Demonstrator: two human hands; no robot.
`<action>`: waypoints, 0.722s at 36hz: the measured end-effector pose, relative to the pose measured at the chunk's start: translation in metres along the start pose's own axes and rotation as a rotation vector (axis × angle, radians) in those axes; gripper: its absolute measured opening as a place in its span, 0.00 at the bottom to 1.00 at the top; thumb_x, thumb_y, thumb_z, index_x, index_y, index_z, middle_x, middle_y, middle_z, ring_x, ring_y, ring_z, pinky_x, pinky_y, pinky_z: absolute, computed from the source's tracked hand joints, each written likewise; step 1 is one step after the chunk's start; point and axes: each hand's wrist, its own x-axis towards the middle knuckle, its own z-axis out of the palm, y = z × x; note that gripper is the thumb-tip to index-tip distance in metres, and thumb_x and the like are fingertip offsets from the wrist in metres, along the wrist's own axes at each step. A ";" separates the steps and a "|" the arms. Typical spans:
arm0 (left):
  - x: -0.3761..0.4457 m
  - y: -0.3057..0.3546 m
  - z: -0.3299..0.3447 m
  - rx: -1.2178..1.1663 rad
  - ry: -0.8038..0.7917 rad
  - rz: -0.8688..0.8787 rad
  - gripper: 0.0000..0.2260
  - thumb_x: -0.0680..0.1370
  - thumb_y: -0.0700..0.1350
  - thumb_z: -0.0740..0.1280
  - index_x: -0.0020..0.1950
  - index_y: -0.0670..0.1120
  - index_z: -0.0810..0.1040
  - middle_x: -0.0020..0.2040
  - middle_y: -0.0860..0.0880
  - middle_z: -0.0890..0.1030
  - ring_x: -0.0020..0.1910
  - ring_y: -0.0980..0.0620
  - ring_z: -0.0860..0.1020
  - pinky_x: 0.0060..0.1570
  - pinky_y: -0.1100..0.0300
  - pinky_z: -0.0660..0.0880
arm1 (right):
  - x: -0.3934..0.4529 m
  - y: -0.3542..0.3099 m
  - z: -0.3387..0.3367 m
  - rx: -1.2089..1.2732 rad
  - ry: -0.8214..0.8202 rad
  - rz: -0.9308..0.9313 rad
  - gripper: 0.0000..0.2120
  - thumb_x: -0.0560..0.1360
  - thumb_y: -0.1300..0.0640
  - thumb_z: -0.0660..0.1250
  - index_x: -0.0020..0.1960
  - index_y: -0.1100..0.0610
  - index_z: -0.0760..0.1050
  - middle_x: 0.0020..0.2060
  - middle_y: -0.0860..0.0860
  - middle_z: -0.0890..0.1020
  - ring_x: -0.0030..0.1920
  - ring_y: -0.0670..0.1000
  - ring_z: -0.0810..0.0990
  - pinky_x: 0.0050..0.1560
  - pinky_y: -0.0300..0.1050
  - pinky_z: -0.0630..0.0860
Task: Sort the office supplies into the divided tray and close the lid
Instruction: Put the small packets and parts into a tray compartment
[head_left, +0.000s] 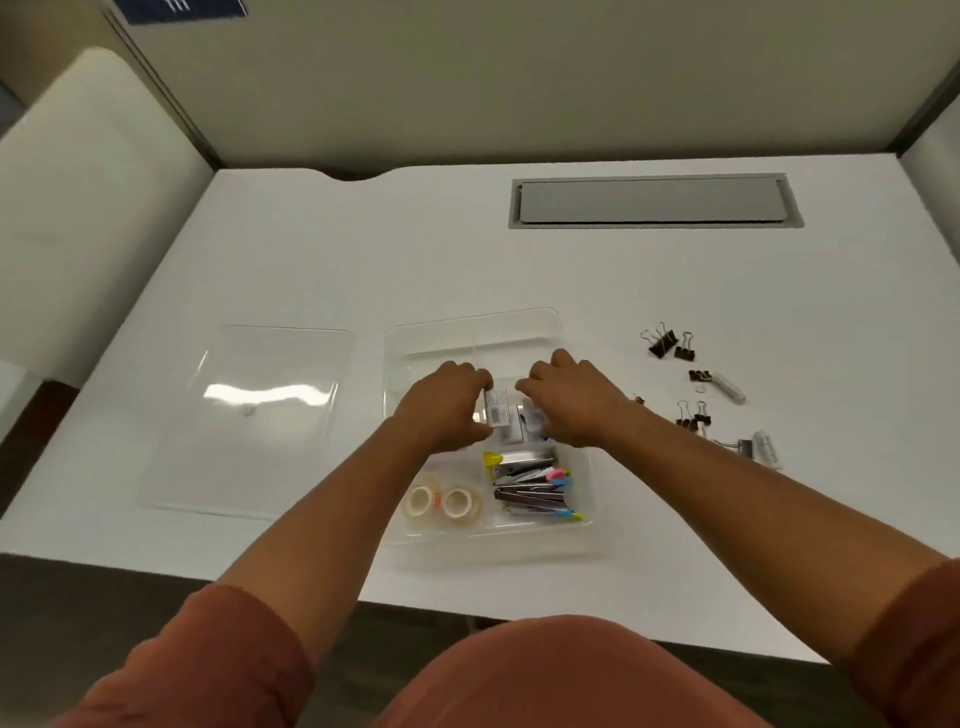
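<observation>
A clear divided tray stands on the white desk. Its near-left compartment holds two tape rolls; its near-right one holds several staplers or clips with coloured ends. Both hands hover over the middle compartment. My left hand grips a small clear packet with a barcode label. My right hand has its fingers curled on small white packets beside it. The clear lid lies flat to the tray's left. Several black binder clips lie loose to the right.
Two small white tubes lie among the binder clips at the right. A grey cable hatch is set into the desk at the back. Partition walls enclose the desk on three sides.
</observation>
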 end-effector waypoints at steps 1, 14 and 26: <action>0.001 0.002 0.002 0.018 -0.015 0.004 0.24 0.71 0.55 0.73 0.65 0.51 0.72 0.54 0.50 0.77 0.56 0.49 0.72 0.48 0.57 0.70 | -0.001 0.000 0.000 0.026 0.005 0.009 0.27 0.73 0.49 0.70 0.69 0.52 0.68 0.63 0.53 0.74 0.63 0.57 0.69 0.53 0.51 0.73; 0.028 0.020 0.007 0.172 -0.143 0.063 0.26 0.72 0.57 0.72 0.68 0.50 0.73 0.59 0.48 0.78 0.60 0.47 0.74 0.52 0.52 0.73 | -0.032 0.045 -0.002 0.535 0.278 0.386 0.08 0.77 0.51 0.64 0.54 0.51 0.78 0.44 0.49 0.77 0.45 0.50 0.77 0.45 0.48 0.75; 0.069 0.094 0.004 -0.030 0.031 0.204 0.09 0.78 0.50 0.61 0.51 0.51 0.80 0.44 0.52 0.81 0.45 0.50 0.78 0.40 0.58 0.70 | -0.103 0.116 0.015 0.638 0.308 0.727 0.08 0.74 0.56 0.64 0.48 0.53 0.81 0.42 0.50 0.82 0.45 0.51 0.79 0.47 0.47 0.76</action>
